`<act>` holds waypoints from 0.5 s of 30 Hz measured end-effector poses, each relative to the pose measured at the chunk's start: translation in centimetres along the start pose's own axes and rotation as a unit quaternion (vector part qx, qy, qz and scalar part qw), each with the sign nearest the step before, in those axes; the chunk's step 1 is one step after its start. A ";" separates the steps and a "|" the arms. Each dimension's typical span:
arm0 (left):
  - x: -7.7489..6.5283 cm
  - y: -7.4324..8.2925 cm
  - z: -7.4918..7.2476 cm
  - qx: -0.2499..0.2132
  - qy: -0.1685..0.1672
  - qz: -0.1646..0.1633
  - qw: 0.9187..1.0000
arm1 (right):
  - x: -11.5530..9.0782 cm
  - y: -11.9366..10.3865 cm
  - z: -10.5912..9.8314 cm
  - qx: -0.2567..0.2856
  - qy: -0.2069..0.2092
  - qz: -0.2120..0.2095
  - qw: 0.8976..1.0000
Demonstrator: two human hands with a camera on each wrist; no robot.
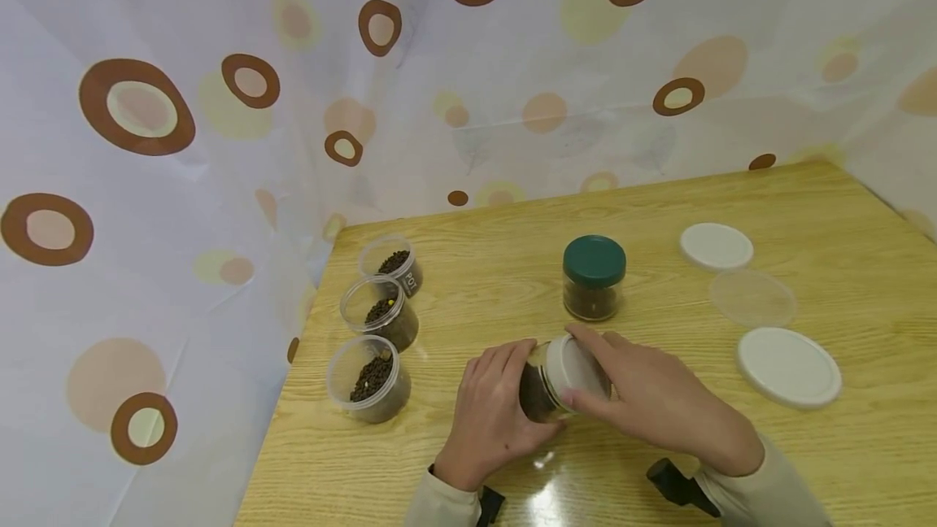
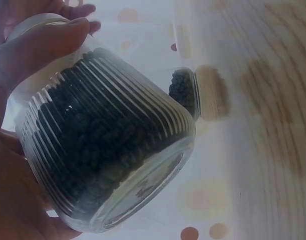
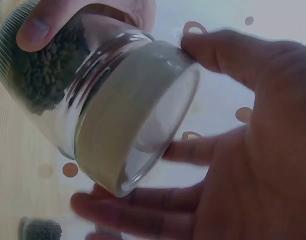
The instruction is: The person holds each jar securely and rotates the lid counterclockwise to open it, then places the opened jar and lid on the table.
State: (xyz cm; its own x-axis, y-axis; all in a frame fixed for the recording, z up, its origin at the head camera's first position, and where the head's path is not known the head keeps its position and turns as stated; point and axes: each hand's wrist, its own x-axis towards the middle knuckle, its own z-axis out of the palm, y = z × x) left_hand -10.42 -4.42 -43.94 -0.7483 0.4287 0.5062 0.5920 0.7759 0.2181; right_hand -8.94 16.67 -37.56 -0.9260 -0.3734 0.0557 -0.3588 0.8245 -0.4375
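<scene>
Over the near part of the table, my left hand [image 1: 494, 417] grips a ribbed glass jar [image 2: 100, 135] by its side. Dark pellets fill much of the jar and lie against its lower wall, since it is tilted with its mouth to the right. A whitish screw lid [image 3: 127, 110] sits on the mouth. My right hand [image 1: 651, 389] holds this lid by its rim, thumb on one side and fingers round the other. Just behind the hands stands a second glass jar [image 1: 593, 299] with a dark green lid [image 1: 594, 261] and dark contents.
Three clear plastic cups, a near one [image 1: 388, 405], a middle one [image 1: 403, 328] and a far one [image 1: 411, 273], hold brown pellets along the table's left side. On the right lie two white lids [image 1: 789, 367] and a translucent disc [image 1: 754, 298]. A patterned sheet [image 1: 512, 63] hangs behind the table.
</scene>
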 end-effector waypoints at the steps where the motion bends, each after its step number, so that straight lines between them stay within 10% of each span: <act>1: 0.0 0.0 0.0 -0.002 0.000 0.000 1.000 | -0.1 0.1 0.0 0.002 0.000 -0.015 1.000; 15: 0.2 -0.4 0.2 -0.069 -0.022 -0.023 0.997 | -0.6 0.4 0.0 0.025 0.038 -0.052 0.998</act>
State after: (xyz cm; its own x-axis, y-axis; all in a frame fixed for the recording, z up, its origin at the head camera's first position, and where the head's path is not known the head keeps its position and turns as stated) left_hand -10.85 -4.58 -44.13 -0.7861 0.4160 0.4572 0.5900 0.7254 0.3545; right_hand -8.58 17.27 -37.75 -0.8907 -0.4212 0.1709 -0.4495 0.7598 -0.4697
